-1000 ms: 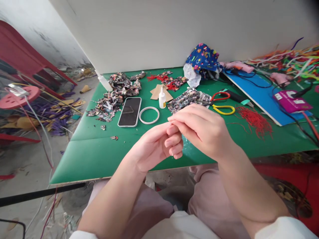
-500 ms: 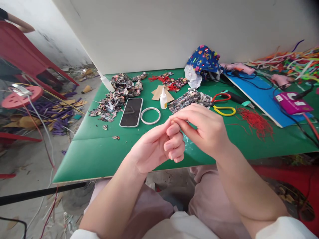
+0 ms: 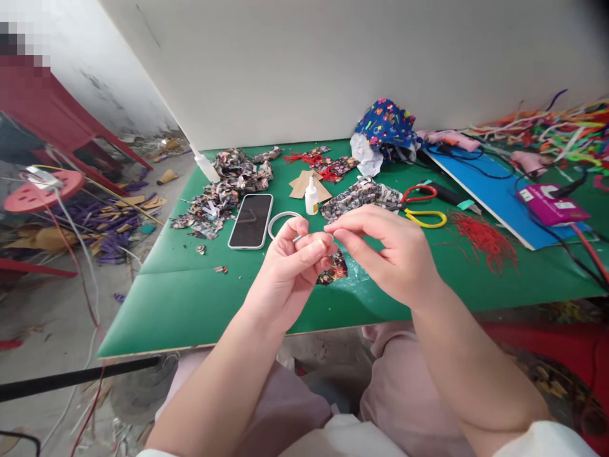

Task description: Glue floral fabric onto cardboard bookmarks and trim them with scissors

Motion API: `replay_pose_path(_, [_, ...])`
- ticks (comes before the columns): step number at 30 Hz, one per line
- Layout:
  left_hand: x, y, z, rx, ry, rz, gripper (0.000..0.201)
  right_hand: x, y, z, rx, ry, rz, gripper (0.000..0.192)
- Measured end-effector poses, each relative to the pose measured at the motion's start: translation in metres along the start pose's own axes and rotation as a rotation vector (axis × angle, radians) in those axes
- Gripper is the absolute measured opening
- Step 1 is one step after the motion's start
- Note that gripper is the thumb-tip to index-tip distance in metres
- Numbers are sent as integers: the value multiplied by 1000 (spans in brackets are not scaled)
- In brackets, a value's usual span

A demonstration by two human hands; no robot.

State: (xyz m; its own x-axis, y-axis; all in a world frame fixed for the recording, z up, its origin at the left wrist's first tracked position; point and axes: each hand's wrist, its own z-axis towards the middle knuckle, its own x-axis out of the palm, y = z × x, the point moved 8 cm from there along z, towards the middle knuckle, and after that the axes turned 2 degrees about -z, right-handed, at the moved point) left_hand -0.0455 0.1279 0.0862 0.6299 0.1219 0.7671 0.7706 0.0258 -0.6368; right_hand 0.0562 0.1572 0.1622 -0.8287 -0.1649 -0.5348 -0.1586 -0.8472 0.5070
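My left hand is closed, its thumb pressed against the fingers, over the middle of the green table. The fingertips of my right hand pinch together right at the left fingertips. Whatever they hold is too small to make out. Just beyond and below the fingers, a dark flowered fabric piece shows, partly hidden by my left hand. Behind my left hand lies a white ring, partly covered. A small white bottle stands upright past the fingertips, and a crumpled patterned fabric strip lies beside it.
A phone lies left of the ring, near heaped fabric scraps. Scissors with red and yellow handles and red threads are to the right. A blue board and a purple box with cables lie farther right.
My left hand has turned, its index finger lifting and the thumb now lying across the fingers. The dark flowered fabric piece has come into view below the fingers. The right hand keeps its pinch.
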Motion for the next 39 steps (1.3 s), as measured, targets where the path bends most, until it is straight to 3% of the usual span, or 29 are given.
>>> replay_pose_path(22, [1, -1, -1, -3, -3, 22, 22, -1, -2, -1, 62, 14, 56, 13])
replay_pose_path(25, [4, -5, -1, 50, 2, 95, 17, -4, -3, -2, 113, -16, 93, 9])
replay_pose_path(30, [8, -9, -5, 90, 11, 215, 17, -4, 5, -1, 74, -36, 67, 7])
replay_pose_path(33, [8, -8, -6, 80, 4, 218, 20, 1, -1, -3, 141, -26, 185, 1])
replay_pose_path(39, [8, -6, -5, 84, 17, 264, 22, 16, -16, -6, 281, 73, 514, 21])
